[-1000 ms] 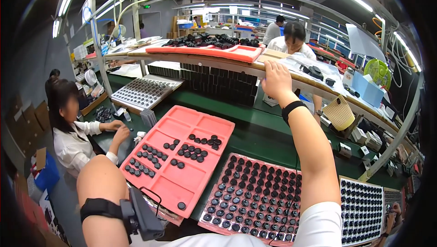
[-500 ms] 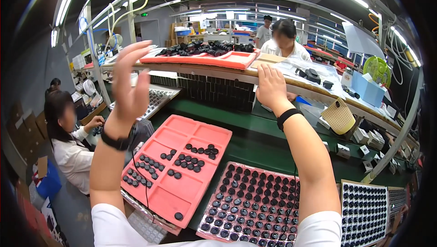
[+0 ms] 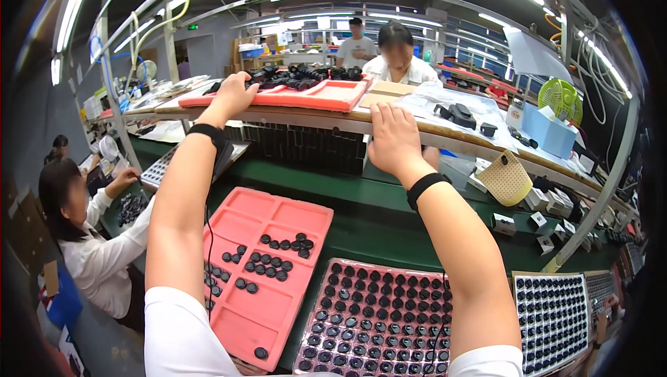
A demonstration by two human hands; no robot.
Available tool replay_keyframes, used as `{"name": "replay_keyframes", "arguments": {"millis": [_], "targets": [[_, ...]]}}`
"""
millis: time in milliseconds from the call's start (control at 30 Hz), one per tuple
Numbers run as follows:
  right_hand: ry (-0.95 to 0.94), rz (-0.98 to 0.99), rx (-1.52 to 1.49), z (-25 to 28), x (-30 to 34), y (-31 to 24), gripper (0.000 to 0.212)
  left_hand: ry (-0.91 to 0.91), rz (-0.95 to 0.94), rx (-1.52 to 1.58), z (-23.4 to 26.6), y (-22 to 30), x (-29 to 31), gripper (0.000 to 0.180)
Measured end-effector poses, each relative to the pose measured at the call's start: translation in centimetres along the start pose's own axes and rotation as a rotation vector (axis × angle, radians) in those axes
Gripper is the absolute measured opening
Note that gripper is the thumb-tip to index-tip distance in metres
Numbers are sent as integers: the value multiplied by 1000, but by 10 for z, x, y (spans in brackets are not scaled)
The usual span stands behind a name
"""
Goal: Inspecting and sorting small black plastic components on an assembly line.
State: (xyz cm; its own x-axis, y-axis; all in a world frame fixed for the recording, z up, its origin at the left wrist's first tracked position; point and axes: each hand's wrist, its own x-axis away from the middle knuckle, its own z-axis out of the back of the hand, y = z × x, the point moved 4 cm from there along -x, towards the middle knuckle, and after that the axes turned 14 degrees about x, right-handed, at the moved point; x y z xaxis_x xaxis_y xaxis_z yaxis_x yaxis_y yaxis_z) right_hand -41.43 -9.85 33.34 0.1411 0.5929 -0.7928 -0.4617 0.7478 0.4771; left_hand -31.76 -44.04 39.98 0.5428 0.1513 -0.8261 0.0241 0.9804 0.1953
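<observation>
A long factory assembly line runs under strip lights, with a green work surface (image 3: 361, 228) below and a raised wooden shelf (image 3: 445, 137) crossing the view above it. Other people work nearby: one sits at the lower left in a white top, two more stand beyond the shelf.

On the green surface lies a large pink tray (image 3: 267, 266) holding scattered small black round parts (image 3: 278, 266). Just to its right sits a dark grid tray (image 3: 379, 321) packed with rows of the same black parts, and further right another grid tray (image 3: 556, 318) filled likewise.

Up on the shelf rests a red tray (image 3: 326, 94) heaped with black components (image 3: 299, 76). The left hand (image 3: 235, 94) reaches up to its near left edge, fingers curled over the rim and gripping it. The right hand (image 3: 393, 142) lies flat on the front edge of the shelf just right of the red tray, fingers spread and relaxed, holding nothing. Both wrists wear black bands.
</observation>
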Motion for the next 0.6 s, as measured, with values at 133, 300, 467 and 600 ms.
{"name": "replay_keyframes", "arguments": {"millis": [133,300,467,600], "targets": [[-2,-3,-22,-2,-2,-3,62,-191,343,42,-16,-23,-33,53],[21,-19,-12,-5,1,0,59,-442,592,-154,-31,-15,-51,58],[-10,-17,-39,-3,-1,-3,59,-432,632,-332,-32,-8,-51,52],[0,-18,-45,-2,-2,-3,60,-438,690,-343,-35,-22,-55,50]]}}
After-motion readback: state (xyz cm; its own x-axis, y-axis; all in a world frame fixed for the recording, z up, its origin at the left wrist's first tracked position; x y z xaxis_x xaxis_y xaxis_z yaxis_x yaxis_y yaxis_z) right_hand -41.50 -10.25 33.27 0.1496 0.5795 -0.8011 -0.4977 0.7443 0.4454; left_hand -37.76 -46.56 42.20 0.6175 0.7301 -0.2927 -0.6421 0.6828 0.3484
